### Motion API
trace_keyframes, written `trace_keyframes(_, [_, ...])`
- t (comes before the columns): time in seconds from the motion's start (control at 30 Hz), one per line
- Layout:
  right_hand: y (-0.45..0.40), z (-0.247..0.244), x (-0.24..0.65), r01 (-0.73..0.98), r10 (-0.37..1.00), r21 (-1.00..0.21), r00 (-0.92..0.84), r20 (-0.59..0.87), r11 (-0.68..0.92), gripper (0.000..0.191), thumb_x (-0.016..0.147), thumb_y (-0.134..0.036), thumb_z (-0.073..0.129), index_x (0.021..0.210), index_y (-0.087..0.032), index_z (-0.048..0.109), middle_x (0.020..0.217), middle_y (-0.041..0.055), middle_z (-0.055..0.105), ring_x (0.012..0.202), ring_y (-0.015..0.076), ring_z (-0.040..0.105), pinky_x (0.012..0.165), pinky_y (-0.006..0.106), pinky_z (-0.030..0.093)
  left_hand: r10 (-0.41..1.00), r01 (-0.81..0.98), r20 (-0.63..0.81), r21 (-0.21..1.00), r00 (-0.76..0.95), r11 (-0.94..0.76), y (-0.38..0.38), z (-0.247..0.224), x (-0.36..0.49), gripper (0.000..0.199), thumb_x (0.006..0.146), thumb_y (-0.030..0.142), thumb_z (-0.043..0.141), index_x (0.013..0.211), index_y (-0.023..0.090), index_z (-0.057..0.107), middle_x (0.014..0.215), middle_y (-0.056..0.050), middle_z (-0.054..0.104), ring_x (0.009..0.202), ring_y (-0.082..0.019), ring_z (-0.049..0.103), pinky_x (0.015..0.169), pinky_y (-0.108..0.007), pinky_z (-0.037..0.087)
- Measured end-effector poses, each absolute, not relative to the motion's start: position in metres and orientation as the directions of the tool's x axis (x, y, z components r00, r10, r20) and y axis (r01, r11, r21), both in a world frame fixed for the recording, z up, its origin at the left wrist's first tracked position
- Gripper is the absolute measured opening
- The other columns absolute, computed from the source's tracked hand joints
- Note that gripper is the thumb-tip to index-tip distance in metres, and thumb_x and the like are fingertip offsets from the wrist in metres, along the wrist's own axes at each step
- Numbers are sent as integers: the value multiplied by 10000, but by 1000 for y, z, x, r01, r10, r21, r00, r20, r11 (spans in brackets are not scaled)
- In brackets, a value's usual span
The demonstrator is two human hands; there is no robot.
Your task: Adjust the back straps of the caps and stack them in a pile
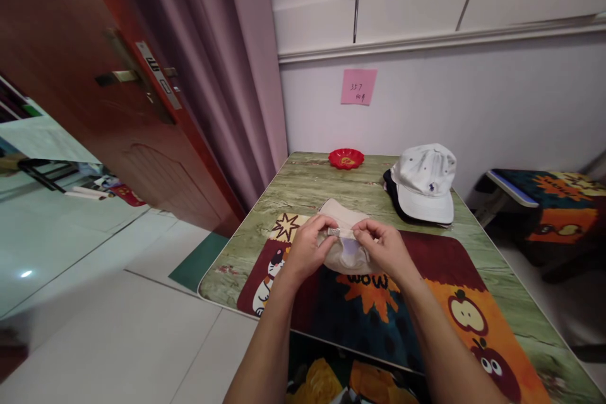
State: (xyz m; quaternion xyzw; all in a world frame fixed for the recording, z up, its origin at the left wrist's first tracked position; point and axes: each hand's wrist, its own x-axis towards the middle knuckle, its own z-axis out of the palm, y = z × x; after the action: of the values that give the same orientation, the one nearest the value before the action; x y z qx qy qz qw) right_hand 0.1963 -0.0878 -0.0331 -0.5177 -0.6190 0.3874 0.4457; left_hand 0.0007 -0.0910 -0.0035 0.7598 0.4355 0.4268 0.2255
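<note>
A beige baseball cap (348, 213) lies on the patterned mat with its brim pointing away from me and its back strap toward me. My left hand (311, 243) pinches the strap at its small metal buckle (334, 231), thumb and forefinger closed. On the other side, my right hand (381, 243) pinches the strap between thumb and fingertips. The strap runs across the gap between both hands. Part of the cap's crown is covered by my fingers.
A white cap (423, 173) rests on a dark cap (391, 192) at the table's back right. A red scalloped dish (346, 158) stands at the back. The colourful mat (379, 328) covers the table's front. A wooden door (156, 139) is at left, a small table (563, 192) at right.
</note>
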Motion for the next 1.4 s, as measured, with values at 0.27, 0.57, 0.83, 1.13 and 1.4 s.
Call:
trace_keyframes(0.27, [-93,-26,187,345,979,-916,-78,190,206,243,831,-413,615,808,-190,709,593,-22,592,521,123,449,512,249,321,834,491,441,674,332,-552,-92,-6,5,170,816,120,609,951,222,627,1001,-43,679,997,-218,619,904,-340,460])
trace_keyframes(0.57, [-94,-26,191,263,979,-946,-119,163,189,305,847,-474,608,805,-184,694,627,-13,588,547,128,458,523,250,333,840,542,465,646,278,-537,-91,-2,1,140,813,134,620,920,223,636,955,-32,686,943,-213,622,875,-334,455])
trace_keyframes(0.83, [-93,-25,191,285,974,-935,-135,180,212,278,836,-438,596,747,-190,684,595,-29,518,541,119,397,519,252,287,817,505,456,642,353,-576,-92,-5,5,169,830,159,634,981,232,659,1025,-51,701,1034,-234,624,957,-373,449])
trace_keyframes(1.13, [-91,-25,193,221,968,-948,-152,198,229,322,854,-486,608,819,-181,705,685,2,608,593,134,476,552,248,352,852,448,146,799,502,-402,-57,2,-12,260,847,428,670,940,195,741,951,-48,721,914,-223,645,815,-309,488])
trace_keyframes(1.4, [-92,-39,226,186,925,-970,-371,77,155,382,868,-540,644,895,-168,722,791,24,640,677,146,529,584,240,401,861,254,7,954,508,-157,-52,2,-18,290,775,443,735,792,156,706,741,4,627,640,-115,520,572,-206,384])
